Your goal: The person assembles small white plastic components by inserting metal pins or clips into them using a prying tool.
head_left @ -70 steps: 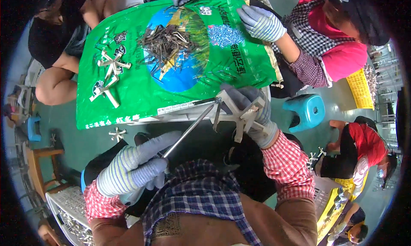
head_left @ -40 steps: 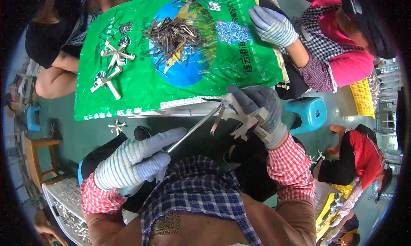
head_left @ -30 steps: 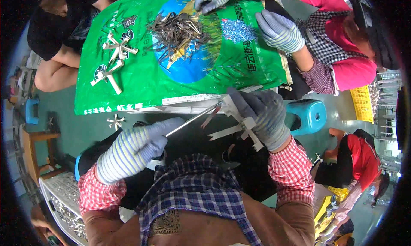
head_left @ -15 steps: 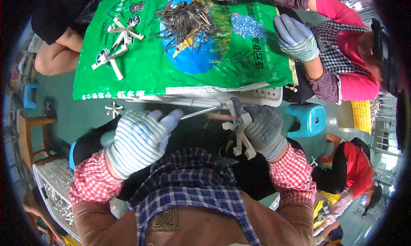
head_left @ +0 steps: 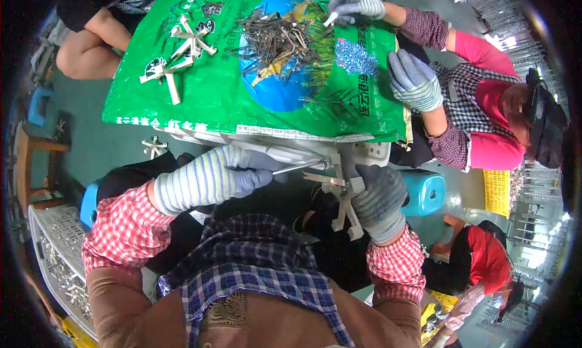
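My left hand (head_left: pixel 212 177) wears a striped glove and is closed around a thin metal rod-like tool (head_left: pixel 301 166). The tool's far tip meets the upper end of a pale, several-armed bracket (head_left: pixel 343 195). My right hand (head_left: pixel 383 205), in a glove darkened at the fingers, grips that bracket over my lap, with its arms pointing left and down. The gloved fingers partly hide the bracket, so I cannot tell exactly what the tool tip engages. Two similar pale brackets, one (head_left: pixel 193 39) behind the other (head_left: pixel 170 75), lie on the green sheet (head_left: pixel 206 102) ahead.
A heap of dark strips (head_left: pixel 276 39) and a cluster of small blue pieces (head_left: pixel 356 58) lie on the sheet, which covers a white crate (head_left: pixel 291 143). A co-worker's gloved hands (head_left: pixel 415 81) reach over its right side. Blue stool (head_left: pixel 424 193) right; parts crate (head_left: pixel 45 227) left.
The view has shifted slightly. My left hand has turned more level, with the tool still at the bracket. The co-worker's far hand now shows a small white piece.
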Tool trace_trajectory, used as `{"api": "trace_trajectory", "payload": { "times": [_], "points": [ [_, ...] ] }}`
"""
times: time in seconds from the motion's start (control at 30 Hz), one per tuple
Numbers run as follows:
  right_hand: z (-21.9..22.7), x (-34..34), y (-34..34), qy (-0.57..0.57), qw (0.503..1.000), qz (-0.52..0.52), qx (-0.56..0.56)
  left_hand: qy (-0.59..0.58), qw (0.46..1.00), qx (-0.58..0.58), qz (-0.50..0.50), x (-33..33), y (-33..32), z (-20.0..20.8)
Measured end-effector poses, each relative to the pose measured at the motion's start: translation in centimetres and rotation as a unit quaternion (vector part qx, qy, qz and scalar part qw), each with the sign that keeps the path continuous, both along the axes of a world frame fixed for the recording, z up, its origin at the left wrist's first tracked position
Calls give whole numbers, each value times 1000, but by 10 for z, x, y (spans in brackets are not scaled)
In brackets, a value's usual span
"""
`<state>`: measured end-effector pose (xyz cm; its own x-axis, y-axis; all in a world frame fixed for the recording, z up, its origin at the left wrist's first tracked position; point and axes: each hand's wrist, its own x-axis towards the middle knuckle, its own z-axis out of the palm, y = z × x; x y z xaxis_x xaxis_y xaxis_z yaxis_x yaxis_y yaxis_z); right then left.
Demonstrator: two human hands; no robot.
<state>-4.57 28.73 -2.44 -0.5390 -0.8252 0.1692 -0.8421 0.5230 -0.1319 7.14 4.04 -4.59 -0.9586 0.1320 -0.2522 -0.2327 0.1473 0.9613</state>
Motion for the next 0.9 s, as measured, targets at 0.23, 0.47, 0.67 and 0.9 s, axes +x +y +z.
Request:
{"api": "trace_trajectory", "payload": {
  "times": [0.23, 0.47, 0.67, 0.9],
  "points": [
    [-13, 6, 6, -12, 1000, -18, 7, 188, 901, -382, -84, 8, 10, -3],
    [-28, -11, 8, -148, 983, 31, -103, 256, 713, -642, -117, -11, 19, 1],
    [-50, -38, 38, -503, 798, -33, -331, 177, 874, -452, 24, -53, 1, 25],
    [-71, -25, 37, -179, 916, -47, -356, 154, 884, -428, 108, -128, -4, -42]
  ]
}}
